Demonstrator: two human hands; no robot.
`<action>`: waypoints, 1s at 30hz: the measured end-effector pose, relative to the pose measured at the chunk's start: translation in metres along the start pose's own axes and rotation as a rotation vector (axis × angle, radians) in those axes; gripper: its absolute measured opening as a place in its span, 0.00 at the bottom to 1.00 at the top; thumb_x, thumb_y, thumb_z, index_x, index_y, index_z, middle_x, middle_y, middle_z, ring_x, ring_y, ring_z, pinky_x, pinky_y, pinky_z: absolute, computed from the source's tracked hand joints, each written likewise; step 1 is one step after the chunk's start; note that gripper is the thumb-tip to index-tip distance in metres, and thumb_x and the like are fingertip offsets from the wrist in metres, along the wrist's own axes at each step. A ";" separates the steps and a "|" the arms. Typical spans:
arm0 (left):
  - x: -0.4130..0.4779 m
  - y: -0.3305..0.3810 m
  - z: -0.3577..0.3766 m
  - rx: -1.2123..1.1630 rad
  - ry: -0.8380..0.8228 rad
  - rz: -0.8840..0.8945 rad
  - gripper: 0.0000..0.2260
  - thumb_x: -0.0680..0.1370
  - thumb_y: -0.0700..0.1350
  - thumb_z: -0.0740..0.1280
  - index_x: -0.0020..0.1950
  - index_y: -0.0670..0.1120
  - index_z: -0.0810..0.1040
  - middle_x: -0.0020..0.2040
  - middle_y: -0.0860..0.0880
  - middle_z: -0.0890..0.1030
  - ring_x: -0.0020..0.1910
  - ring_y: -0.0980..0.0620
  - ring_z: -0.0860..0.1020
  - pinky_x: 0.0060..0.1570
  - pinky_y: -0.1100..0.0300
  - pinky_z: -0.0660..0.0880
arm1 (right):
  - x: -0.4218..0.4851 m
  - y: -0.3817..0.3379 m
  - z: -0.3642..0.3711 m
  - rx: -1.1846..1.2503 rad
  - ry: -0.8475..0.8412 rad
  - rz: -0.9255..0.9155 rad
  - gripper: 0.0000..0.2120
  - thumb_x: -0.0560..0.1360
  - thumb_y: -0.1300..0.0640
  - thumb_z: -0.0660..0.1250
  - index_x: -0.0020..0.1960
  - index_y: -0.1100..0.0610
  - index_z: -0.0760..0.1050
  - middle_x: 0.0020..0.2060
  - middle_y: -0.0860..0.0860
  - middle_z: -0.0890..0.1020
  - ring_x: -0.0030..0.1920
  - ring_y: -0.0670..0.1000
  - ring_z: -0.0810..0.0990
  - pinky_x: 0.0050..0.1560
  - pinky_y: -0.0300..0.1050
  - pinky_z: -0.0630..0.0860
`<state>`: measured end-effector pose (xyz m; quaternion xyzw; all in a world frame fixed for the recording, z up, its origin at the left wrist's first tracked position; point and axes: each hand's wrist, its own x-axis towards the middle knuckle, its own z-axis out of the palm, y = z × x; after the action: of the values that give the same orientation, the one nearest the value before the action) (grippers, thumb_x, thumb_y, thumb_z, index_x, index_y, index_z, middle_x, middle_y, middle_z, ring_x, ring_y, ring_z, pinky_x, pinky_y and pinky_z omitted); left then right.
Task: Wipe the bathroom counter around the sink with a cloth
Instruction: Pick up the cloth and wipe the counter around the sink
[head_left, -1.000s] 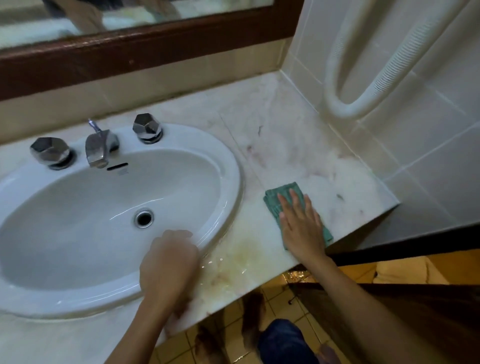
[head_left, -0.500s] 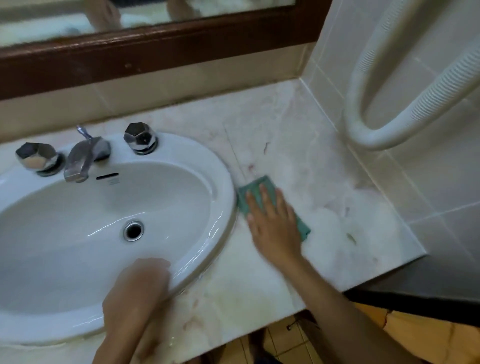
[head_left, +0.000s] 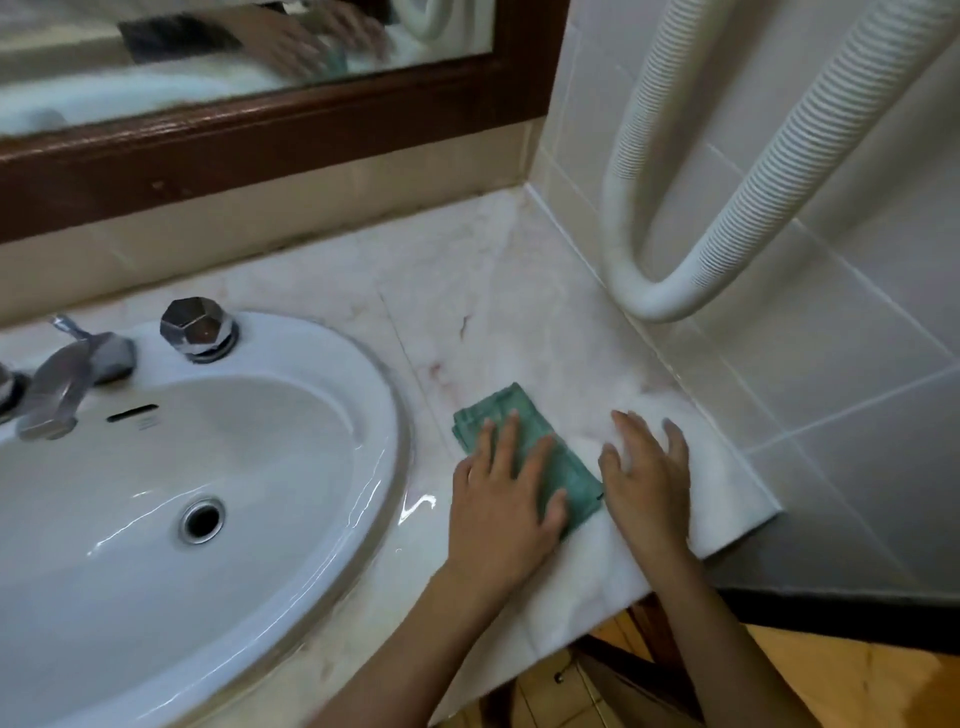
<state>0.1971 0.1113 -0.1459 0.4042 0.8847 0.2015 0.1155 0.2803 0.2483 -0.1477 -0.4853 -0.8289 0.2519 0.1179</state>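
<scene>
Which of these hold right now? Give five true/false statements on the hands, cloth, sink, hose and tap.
1. The left hand lies flat on the cloth. True.
2. The right hand grips the cloth. False: it lies flat on the counter, to the right of the cloth.
3. The cloth lies in the sink. False: it is on the counter, right of the sink.
4. A ribbed hose hangs by the tiled wall on the right. True.
5. Water runs from the tap. False: no stream shows.
</scene>
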 end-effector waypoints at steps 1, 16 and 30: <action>0.007 0.006 0.011 0.043 -0.057 0.009 0.30 0.76 0.63 0.53 0.76 0.53 0.64 0.79 0.45 0.57 0.78 0.41 0.54 0.69 0.44 0.59 | 0.005 0.012 0.001 -0.147 -0.004 -0.042 0.21 0.79 0.55 0.61 0.72 0.52 0.68 0.73 0.53 0.68 0.75 0.57 0.56 0.72 0.55 0.58; 0.215 -0.113 -0.043 0.181 -0.119 -0.335 0.31 0.78 0.68 0.46 0.79 0.60 0.48 0.80 0.51 0.41 0.78 0.42 0.39 0.74 0.43 0.42 | 0.028 0.023 0.026 -0.437 -0.018 -0.176 0.27 0.78 0.49 0.46 0.75 0.54 0.64 0.74 0.59 0.63 0.75 0.61 0.58 0.69 0.62 0.60; 0.010 -0.025 0.030 0.237 -0.139 0.233 0.30 0.77 0.68 0.53 0.77 0.57 0.61 0.80 0.50 0.52 0.79 0.41 0.49 0.71 0.45 0.52 | 0.029 0.019 0.024 -0.473 -0.015 -0.196 0.28 0.77 0.50 0.47 0.74 0.56 0.65 0.73 0.61 0.65 0.74 0.63 0.60 0.67 0.64 0.61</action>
<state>0.1850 0.1127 -0.1844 0.5279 0.8392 0.0794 0.1036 0.2688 0.2738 -0.1798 -0.4150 -0.9087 0.0420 0.0188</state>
